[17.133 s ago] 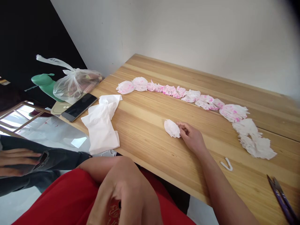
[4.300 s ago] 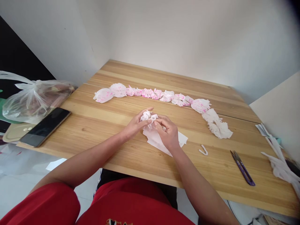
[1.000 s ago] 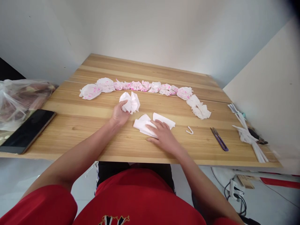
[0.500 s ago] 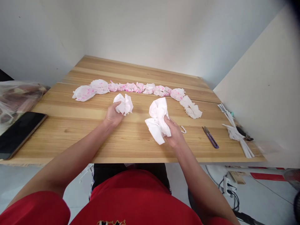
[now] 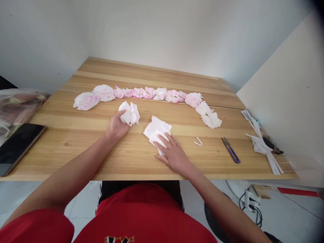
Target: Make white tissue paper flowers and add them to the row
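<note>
My left hand (image 5: 117, 125) is closed around a bunched white tissue paper flower (image 5: 130, 113), thumb on its near side. Right of it, a sheet of white tissue paper (image 5: 157, 128) lies creased on the wooden table. My right hand (image 5: 172, 152) rests on that sheet with fingers spread and palm down. A short bent white pipe cleaner (image 5: 198, 141) lies to the right of my right hand. Behind both hands stretches a row of crumpled white and pink-stained paper flowers (image 5: 159, 93).
Purple-handled thread snips (image 5: 231, 150) lie on the right of the table (image 5: 121, 162). Beyond them is a bundle of white strips (image 5: 263, 145) near a dark-handled tool (image 5: 272, 145). At the left edge are a phone (image 5: 20, 143) and a clear plastic bag (image 5: 20, 108).
My right hand has put the bunched tissue sheet down on the table and opened flat over it, moving slightly left. The left hand still holds the paper flower. The view has shifted slightly.
</note>
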Available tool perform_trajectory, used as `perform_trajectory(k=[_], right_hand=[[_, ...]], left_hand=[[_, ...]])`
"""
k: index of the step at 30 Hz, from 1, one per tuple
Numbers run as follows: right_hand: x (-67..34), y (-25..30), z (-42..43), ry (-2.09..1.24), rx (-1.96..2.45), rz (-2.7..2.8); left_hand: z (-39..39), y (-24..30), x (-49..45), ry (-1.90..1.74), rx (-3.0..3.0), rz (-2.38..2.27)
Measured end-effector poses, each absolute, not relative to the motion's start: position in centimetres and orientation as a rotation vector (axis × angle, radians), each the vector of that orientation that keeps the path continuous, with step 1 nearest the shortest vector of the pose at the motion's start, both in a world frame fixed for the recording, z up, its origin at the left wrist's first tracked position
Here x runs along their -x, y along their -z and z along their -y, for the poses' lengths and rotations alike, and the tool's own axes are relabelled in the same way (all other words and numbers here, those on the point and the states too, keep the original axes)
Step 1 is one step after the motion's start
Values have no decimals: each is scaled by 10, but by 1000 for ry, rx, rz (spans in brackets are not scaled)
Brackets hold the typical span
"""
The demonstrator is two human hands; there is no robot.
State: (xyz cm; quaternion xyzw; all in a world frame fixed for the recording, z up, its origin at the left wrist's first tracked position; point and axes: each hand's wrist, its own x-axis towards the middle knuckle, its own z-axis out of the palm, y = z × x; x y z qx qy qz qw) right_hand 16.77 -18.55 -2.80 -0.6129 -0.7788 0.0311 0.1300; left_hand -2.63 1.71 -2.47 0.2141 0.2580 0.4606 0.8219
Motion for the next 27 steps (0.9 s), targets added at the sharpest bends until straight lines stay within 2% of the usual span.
perform_trajectory(k=[4, 10, 15, 27], right_hand=[[-149, 36, 191, -205, 1556, 2451], [-151, 17, 186, -224, 1388, 2520], [-175, 8, 160, -166, 1355, 2265], [-182, 28, 149, -416, 1339, 1812]], left_hand=[[-18, 24, 25, -975, -471, -531], [-21, 26, 24, -928, -494, -537], [-23, 28, 27, -894, -539, -524], [-28, 29, 36, -810, -507, -559]])
